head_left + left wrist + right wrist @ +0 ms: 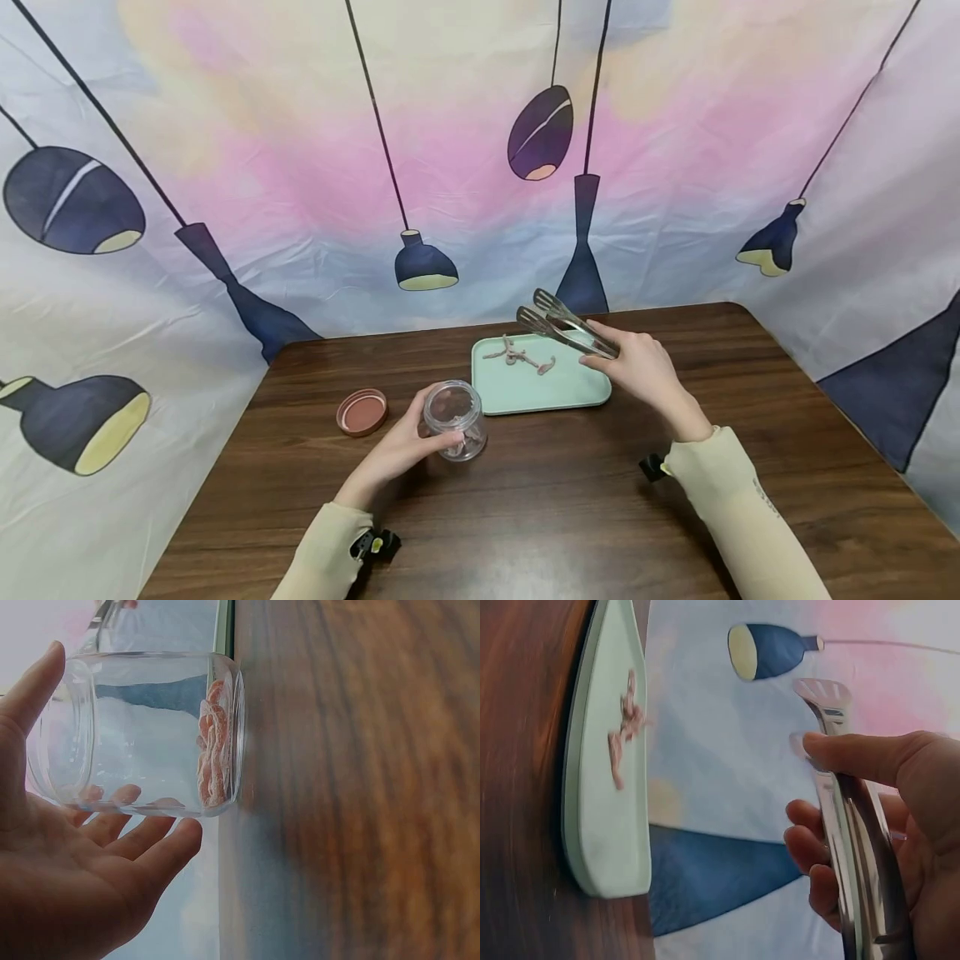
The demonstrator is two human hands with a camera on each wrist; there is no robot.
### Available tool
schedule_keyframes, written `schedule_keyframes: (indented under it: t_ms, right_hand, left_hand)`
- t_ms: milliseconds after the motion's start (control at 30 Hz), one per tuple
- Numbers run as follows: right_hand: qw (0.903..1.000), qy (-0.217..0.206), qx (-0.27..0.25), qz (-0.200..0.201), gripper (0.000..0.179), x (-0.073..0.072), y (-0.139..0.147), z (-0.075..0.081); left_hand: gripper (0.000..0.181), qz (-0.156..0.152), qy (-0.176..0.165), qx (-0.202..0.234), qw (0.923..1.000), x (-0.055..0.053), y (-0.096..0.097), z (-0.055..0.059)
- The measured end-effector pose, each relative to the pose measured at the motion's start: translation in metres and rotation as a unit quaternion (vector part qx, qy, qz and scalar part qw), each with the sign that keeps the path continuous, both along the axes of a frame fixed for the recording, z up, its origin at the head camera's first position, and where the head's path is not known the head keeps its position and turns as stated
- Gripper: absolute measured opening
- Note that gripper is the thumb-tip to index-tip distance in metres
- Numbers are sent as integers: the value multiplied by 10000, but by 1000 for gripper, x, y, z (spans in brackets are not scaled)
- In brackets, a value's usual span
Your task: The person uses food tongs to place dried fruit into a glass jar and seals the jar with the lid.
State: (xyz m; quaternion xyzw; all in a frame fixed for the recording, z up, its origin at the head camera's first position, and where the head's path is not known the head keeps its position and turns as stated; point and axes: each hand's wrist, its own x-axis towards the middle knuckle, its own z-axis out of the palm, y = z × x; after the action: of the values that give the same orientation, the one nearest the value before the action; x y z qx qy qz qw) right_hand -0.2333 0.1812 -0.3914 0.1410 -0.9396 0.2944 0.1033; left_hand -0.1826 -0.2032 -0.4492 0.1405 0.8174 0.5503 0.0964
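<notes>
My left hand (408, 437) grips a clear jar (454, 404) with the thumb on one side and the fingers on the other. The jar stands upright on the table, its mouth uncovered. Reddish, wrinkled strips (214, 750) lie at its bottom. My right hand (641, 362) holds metal tongs (573, 323) over the pale green tray (540, 396). The slotted ends of the tongs are apart, with nothing between them. On the tray lie several thin pinkish strips (517, 357), below the tongs; their exact kind is unclear.
A reddish-brown round lid (362, 412) lies on the dark wooden table (525, 500), left of the jar. The tray sits near the table's far edge. Behind it hangs a cloth backdrop (300, 167) with printed lamps.
</notes>
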Motion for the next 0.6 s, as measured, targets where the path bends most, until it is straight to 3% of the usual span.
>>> schedule_keyframes:
  t_ms: [267, 600]
  right_hand:
    - [9973, -663, 299, 8, 82, -11, 14, -12]
    - [9882, -1288, 777, 281, 83, -21, 18, -39]
  left_hand:
    - [87, 125, 5, -60, 9999, -1, 0, -2]
    - [88, 134, -16, -111, 9998, 3, 1, 0]
